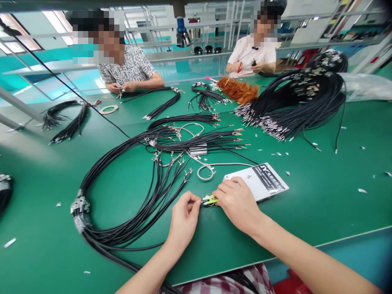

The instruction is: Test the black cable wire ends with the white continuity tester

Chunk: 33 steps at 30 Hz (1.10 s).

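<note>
My left hand [185,216] is closed in a pinch on the end of a black cable, most of which the hand hides. Just right of those fingers, the jaws of small yellow-green snips [210,200] meet the cable end. My right hand [237,204] is wrapped round the snips, its knuckles beside a white box [260,179] with a black label. Left of my hands, a curved bundle of black cables [107,159] lies on the table, gathered by a clump of metal connectors [80,206]. Its loose ends fan out with bare copper strands.
On the green table [321,192] lie scattered white scraps, a grey cord [206,173] and a tape roll [108,109]. A large heap of black cables [294,102] and a brown feather duster [239,90] are at the back right. Two people [131,67] sit across, handling cables.
</note>
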Motion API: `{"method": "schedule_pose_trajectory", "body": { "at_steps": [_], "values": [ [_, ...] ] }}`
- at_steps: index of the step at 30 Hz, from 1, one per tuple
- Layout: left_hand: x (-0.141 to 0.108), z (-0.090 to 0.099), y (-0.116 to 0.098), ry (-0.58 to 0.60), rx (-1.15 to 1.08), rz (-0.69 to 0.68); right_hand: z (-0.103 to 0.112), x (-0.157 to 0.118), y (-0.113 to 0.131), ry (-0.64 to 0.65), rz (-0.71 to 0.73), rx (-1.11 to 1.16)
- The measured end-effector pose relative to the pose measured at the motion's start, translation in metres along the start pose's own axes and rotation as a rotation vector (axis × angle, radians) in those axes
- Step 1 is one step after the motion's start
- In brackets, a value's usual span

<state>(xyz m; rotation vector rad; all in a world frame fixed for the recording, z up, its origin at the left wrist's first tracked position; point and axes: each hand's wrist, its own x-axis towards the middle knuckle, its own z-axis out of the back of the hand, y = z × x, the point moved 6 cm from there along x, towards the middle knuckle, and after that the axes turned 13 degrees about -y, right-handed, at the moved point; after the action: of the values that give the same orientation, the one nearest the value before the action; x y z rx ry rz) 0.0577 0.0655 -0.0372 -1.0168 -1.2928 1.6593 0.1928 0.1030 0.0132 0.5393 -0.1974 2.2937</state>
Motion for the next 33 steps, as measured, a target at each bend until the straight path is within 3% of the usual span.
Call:
{"method": "schedule_pose_trajectory", "body": {
  "at_steps": [13, 17, 21, 25, 33],
  "values": [
    [0.002, -0.003, 0.0, -0.009, 0.047, -0.053, 0.008, 0.001, 0.005, -0.029, 0.001, 0.011],
    [0.002, -0.003, -0.001, -0.011, 0.043, -0.062, 0.039, -0.021, -0.006, -0.256, -0.065, 0.13],
    [0.002, -0.001, -0.004, -0.019, 0.023, -0.07, 0.066, -0.068, -0.034, -0.533, -0.257, 0.125],
    [0.003, 0.0, -0.004, -0.029, 0.015, -0.075, 0.058, -0.093, -0.034, -0.501, -0.215, 0.122],
    [0.002, 0.017, 0.0, -0.085, 0.054, -0.059, 0.044, -0.096, -0.034, -0.6, -0.158, 0.057]
  ]
}}
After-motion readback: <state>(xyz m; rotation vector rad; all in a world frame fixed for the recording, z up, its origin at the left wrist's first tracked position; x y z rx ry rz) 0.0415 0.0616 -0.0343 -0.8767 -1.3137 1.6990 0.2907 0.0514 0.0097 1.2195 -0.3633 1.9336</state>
